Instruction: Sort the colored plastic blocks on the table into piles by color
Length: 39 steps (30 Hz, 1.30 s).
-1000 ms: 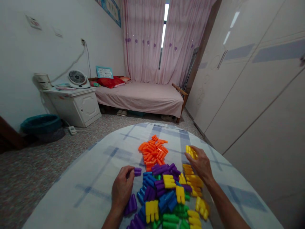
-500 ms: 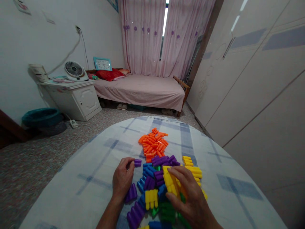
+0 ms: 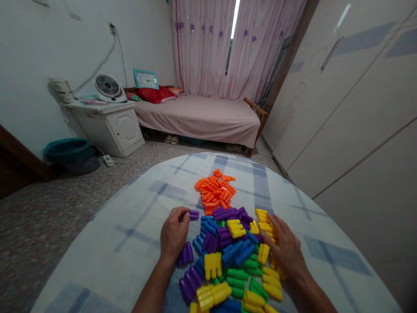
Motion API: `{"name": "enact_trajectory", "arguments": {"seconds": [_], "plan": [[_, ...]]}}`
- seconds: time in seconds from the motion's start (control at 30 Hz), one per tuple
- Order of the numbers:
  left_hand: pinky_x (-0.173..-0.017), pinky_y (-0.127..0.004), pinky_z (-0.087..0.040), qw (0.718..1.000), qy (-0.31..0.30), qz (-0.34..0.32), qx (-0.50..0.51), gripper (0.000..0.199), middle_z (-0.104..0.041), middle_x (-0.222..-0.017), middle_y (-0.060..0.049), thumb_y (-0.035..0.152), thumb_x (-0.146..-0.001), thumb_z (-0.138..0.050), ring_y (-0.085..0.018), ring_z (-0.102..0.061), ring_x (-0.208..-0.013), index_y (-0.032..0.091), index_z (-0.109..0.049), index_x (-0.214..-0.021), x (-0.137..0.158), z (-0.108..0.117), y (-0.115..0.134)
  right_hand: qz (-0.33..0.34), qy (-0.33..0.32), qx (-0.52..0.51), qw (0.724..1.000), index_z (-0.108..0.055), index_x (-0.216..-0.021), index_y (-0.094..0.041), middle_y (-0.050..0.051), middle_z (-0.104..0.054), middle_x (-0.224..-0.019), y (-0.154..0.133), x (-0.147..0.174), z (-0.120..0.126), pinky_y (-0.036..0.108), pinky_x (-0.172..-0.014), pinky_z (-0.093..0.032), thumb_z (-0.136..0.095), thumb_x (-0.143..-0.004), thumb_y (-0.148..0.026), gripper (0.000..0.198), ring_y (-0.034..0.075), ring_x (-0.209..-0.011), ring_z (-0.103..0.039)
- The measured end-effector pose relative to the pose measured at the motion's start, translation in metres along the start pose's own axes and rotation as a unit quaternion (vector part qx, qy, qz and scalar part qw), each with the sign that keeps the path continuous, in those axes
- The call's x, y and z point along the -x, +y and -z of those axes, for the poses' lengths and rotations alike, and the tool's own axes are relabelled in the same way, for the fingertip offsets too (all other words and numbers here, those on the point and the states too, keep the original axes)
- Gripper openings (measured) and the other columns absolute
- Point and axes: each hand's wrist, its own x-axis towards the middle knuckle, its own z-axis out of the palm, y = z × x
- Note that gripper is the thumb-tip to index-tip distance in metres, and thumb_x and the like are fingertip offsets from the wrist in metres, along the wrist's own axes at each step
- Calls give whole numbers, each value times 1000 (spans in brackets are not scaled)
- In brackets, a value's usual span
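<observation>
My left hand (image 3: 175, 234) is closed in a pinch on a small purple toy block (image 3: 194, 215), just left of the pile. My right hand (image 3: 286, 245) rests over yellow toy blocks (image 3: 267, 228) at the pile's right side. Its thumb and fingers are apart and touch them; the palm partly covers more yellow pieces. Between the hands lie mixed plastic blocks of joined rounded tubes: blue blocks (image 3: 239, 252), green blocks (image 3: 236, 278), purple blocks (image 3: 190, 283) and a yellow block (image 3: 213, 265). Orange blocks (image 3: 216, 191) form a heap beyond them.
The round table has a white and blue checked cloth (image 3: 140, 217). Past it stand a pink-covered bed (image 3: 202, 117), a white cabinet (image 3: 122, 132) with a fan (image 3: 109, 87), and a teal-lined bin (image 3: 70, 152). A tall wardrobe (image 3: 352, 130) runs along the right.
My right hand has moved right, off the middle of the pile, to the yellow blocks at its side, uncovering blue and green pieces. My left hand keeps its pinch. The view has shifted slightly.
</observation>
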Motion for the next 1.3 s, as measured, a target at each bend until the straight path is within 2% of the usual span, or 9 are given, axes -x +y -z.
{"name": "enact_trajectory", "arguments": {"seconds": [0.23, 0.33, 0.53, 0.7, 0.93, 1.07, 1.2, 1.3], "plan": [[-78, -28, -46, 1000, 5, 5, -2, 21, -64, -92, -2, 32, -82, -47, -17, -60, -86, 22, -65, -88, -1, 1, 0, 59, 7, -36, 998, -49, -129, -24, 10, -48, -133, -15, -1, 2, 45, -98, -41, -52, -80, -51, 56, 27, -120, -48], [-78, -28, -46, 1000, 11, 8, -5, 21, -65, -91, -2, 32, -81, -48, -17, -61, -85, 21, -66, -87, -1, 1, 1, 62, 8, -45, 997, -54, -124, -22, 10, -52, -126, -21, -3, 4, 44, -96, -42, -58, -76, -52, 57, 27, -115, -50], [-77, -28, -46, 1000, 18, 5, -12, 23, -65, -91, -4, 32, -81, -48, -17, -61, -83, 20, -66, -89, -1, 1, 3, 28, 53, -81, 995, -65, -104, -20, 8, -60, -100, -28, -4, 2, 39, -87, -46, -52, -80, -50, 40, 23, -94, -57], [-77, -29, -47, 1000, 15, 6, -21, 24, -65, -91, -4, 32, -81, -48, -17, -61, -83, 20, -66, -89, -1, 1, 4, 16, 51, -91, 994, -62, -111, -20, 8, -57, -107, -28, -6, 2, 37, -82, -47, -52, -81, -47, 41, 22, -94, -57], [-77, -28, -46, 1000, 19, 3, -13, 24, -65, -91, -4, 32, -81, -48, -17, -61, -83, 19, -67, -89, -1, 1, 1, 29, 74, -158, 984, -65, -88, -17, 6, -62, -87, -30, -5, 8, 34, -77, -46, -58, -78, -46, 32, 20, -82, -58], [-77, -28, -46, 1000, 19, -1, -13, 24, -65, -91, -4, 31, -81, -48, -17, -61, -84, 19, -67, -89, -1, 1, 2, -12, 104, -209, 972, -66, -87, -18, 6, -64, -89, -32, -4, 23, 35, -79, -45, -61, -76, -48, 33, 20, -84, -59], [-76, -28, -46, 1000, 17, 1, -15, 23, -65, -91, -4, 31, -81, -48, -17, -61, -82, 19, -67, -89, -1, 1, 3, -31, 40, -312, 949, -64, -94, -19, 5, -65, -93, -54, 4, 44, 35, -78, -48, -62, -75, -48, 34, 20, -85, -60], [-76, -29, -46, 1000, 15, 4, -17, 23, -65, -91, -4, 31, -81, -48, -18, -61, -84, 19, -67, -88, -2, 1, 3, 31, -22, -334, 942, -63, -97, -22, 4, -63, -98, -83, 18, 57, 34, -82, -48, -62, -77, -42, 29, 19, -90, -59]]}}
